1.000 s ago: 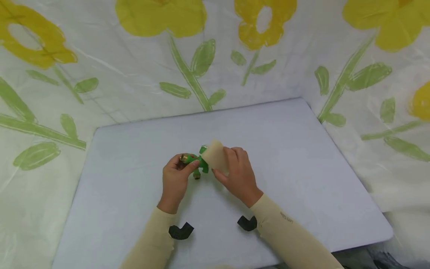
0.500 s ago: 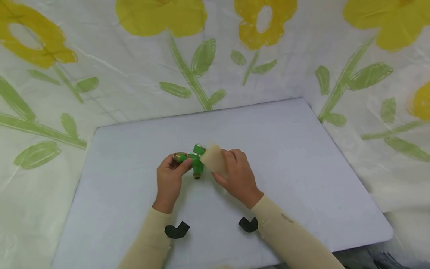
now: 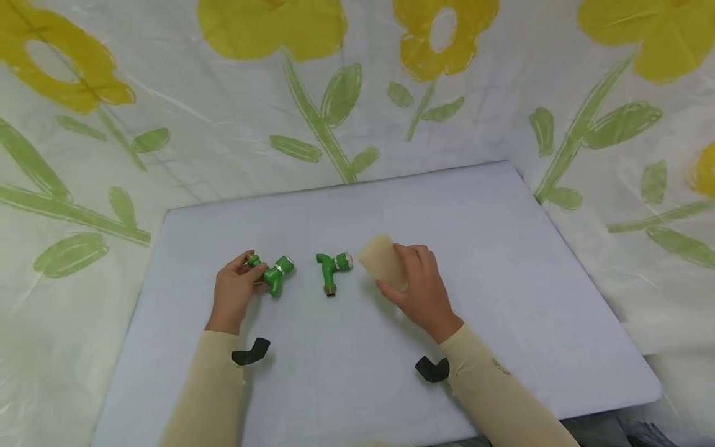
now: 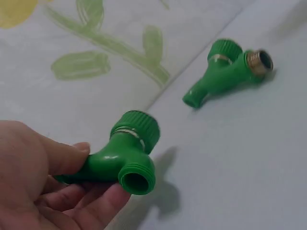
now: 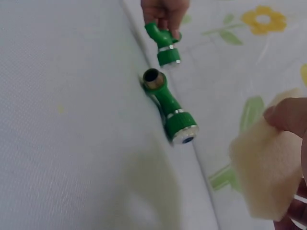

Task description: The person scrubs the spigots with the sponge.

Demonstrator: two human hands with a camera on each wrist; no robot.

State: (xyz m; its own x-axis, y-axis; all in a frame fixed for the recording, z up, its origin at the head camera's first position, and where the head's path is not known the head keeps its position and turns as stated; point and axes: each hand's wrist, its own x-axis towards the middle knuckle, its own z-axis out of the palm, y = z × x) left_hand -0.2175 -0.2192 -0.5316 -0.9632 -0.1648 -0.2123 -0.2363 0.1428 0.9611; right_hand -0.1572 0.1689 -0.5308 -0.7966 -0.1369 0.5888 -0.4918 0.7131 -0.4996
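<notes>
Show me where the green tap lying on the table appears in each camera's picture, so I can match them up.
Head: the lying tap is just left of and below the picture's centre.
Left wrist: the lying tap is in the upper right.
Right wrist: the lying tap is near the centre.
Shared landmark: the other green tap, held in the left hand, shows in all three.

A small screened-off work corner is suggested: a pale counter [image 3: 503, 279] is enclosed at the back and sides by creased, glossy white sheeting [image 3: 223, 136], printed with yellow flowers [image 3: 274, 31] and green stems [image 3: 316, 121]. What room is hidden behind it cannot be told.
</notes>
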